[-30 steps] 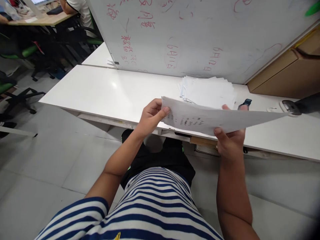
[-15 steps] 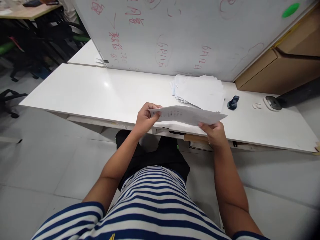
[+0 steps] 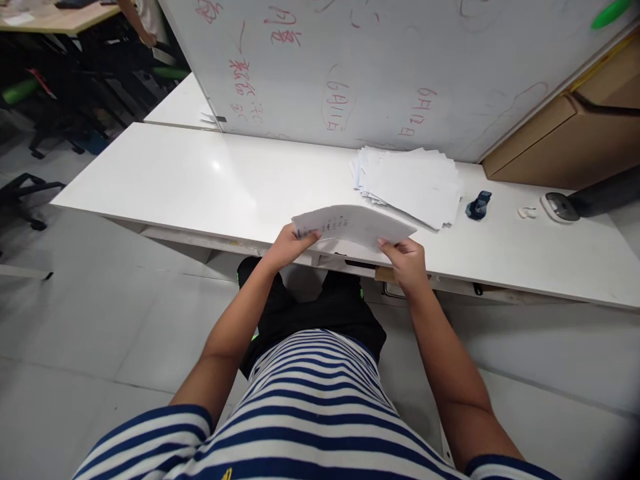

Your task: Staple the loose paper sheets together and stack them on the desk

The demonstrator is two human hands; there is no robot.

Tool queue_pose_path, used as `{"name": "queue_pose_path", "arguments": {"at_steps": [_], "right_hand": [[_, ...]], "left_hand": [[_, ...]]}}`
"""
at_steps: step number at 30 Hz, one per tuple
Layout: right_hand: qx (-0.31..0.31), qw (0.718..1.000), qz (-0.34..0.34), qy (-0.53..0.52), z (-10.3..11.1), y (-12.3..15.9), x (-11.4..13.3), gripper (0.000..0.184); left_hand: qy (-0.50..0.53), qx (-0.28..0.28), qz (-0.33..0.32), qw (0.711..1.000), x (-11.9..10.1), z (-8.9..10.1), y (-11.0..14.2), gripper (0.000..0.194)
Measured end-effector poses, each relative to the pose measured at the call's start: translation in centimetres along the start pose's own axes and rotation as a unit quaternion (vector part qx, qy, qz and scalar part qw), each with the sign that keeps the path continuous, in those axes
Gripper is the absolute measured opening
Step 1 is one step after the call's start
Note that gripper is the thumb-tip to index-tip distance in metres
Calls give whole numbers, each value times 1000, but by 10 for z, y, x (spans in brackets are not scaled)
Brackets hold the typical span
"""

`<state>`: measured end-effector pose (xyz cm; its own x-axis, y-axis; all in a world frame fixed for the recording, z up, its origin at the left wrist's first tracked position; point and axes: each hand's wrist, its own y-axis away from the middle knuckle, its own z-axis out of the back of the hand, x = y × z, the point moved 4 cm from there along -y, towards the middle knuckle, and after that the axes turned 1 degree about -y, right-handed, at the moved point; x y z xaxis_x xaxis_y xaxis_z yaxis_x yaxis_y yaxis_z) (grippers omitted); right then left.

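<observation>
A printed sheet of paper (image 3: 353, 225) is held between my two hands near the front edge of the white desk (image 3: 190, 180). It bows upward in the middle, and dark print shows on its left part. My left hand (image 3: 287, 248) pinches the left end, thumb on the near face. At the right end my right hand (image 3: 407, 261) grips the paper, its thumb also on the near face. Whether it is one sheet or more, I cannot tell. Just behind it lies a loose stack of white papers (image 3: 410, 183) with uneven edges.
A whiteboard (image 3: 300, 80) with red writing stands along the desk's back. Right of the stack are a small dark blue object (image 3: 479, 205), a small white item (image 3: 527, 212) and a grey-and-white device (image 3: 561, 207). A cardboard box (image 3: 555, 137) sits behind them. Another person's arm (image 3: 136, 20) shows far left.
My right hand has moved left, toward my left hand, and the paper now bows more with its printed face turned further toward me. The camera view has shifted slightly.
</observation>
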<state>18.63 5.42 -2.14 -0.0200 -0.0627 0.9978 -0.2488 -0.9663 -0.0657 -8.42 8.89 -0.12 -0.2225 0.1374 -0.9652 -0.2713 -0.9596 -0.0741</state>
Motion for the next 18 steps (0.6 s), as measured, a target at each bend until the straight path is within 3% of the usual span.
{"name": "queue_pose_path", "arguments": {"at_steps": [5,8,12,15,18], "right_hand": [[-7,999,17,47,-3,10,9,38],[13,995,-20,92,-11,15,3,40],[26,987,5,156,-16,23,7,41],[32,982,-5,185,-7,29,16,42],[53,988,-73,126,9,37,15,44]], "left_hand": [[18,-44,-8,999,-5,-5,6,42],[44,-66,25,997,1,-12,7,44],[51,-81,54,994,6,-16,11,47],[60,-59,59,995,-4,-15,20,49],[66,-42,60,995,-16,-12,26,53]]}}
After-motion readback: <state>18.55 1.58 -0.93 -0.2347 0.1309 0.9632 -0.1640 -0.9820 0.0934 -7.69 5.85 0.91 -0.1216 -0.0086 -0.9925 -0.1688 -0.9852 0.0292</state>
